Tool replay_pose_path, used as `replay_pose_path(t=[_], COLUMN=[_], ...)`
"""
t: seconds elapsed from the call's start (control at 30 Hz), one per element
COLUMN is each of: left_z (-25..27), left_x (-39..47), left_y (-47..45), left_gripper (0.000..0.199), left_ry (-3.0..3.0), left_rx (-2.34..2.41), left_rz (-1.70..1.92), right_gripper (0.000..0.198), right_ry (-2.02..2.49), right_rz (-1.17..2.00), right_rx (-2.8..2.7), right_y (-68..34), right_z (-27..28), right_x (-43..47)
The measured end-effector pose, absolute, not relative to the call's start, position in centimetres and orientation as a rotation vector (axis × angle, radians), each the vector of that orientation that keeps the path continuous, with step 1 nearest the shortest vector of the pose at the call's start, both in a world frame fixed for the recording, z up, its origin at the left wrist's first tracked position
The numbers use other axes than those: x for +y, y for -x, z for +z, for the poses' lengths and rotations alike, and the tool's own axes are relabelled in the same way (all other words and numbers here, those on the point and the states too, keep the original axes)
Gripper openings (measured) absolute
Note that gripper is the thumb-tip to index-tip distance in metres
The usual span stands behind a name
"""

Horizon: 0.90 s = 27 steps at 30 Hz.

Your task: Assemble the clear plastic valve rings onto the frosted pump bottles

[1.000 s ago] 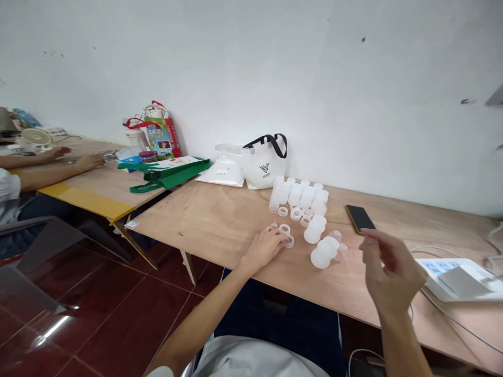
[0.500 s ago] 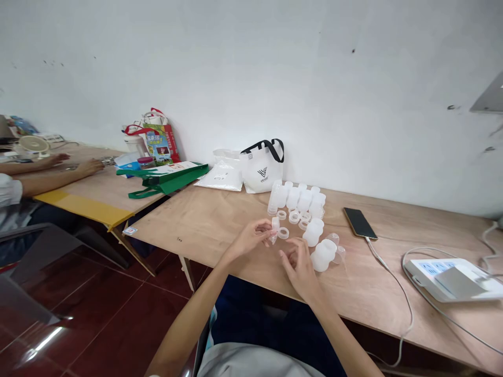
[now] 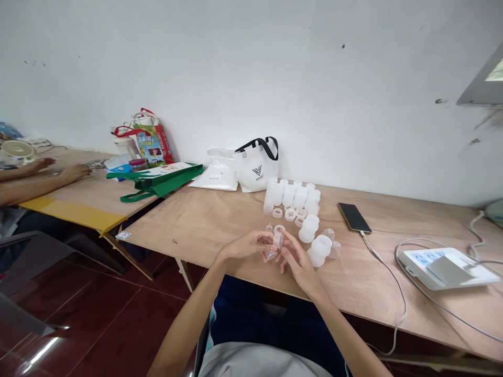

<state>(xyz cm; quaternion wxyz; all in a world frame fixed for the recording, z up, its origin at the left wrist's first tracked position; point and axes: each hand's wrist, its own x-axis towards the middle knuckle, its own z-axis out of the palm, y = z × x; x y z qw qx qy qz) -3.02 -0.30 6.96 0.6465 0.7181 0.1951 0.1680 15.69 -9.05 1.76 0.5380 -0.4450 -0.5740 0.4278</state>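
right hand (image 3: 297, 259) now meeting left hand (image 3: 245, 246), clear cap (image 3: 277, 239) between

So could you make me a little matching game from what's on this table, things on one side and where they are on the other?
Things:
1. phone
2. white tote bag
3. small clear ring
4. green bag

Places:
A. lying flat on the neighbouring table
B. between the fingertips of both hands
C. against the wall
D. face up, cable plugged in

Pairs: 1-D, 2-C, 3-B, 4-A
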Motion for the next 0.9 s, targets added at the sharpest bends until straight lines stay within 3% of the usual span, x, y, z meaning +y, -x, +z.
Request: replay_pose_path(t=[0.13,0.3,0.43,0.73,0.9], left_z=[7.4,6.4,5.0,4.4,4.3], left_x=[0.0,1.0,1.9,0.8,0.6], left_y=[4.1,4.5,4.6,4.1,4.0], left_gripper=[0.036,0.054,0.034,0.022,0.027], left_ry=[-1.652,-1.615,-1.789,-2.195,-2.232], left_rx=[0.445,0.510,0.730,1.046,1.097], left_rz=[0.304,0.414,0.496,0.423,0.608], right_gripper=[0.042,0.039,0.041,0.033,0.023], right_ry=[1.071,1.099,1.203,1.279,1.353], right_rz=[1.061,0.994,0.910,0.825,0.723], right_rx=[-1.313,-1.188,-1.218,-1.365,-1.444], right_y=[-15.8,-16.2,-16.1,-16.1,-16.1], right_z=[2.0,1.6,0.9,0.4,0.3], right_x=[-8.8,-8.6,-8.5,-8.6,-8.6])
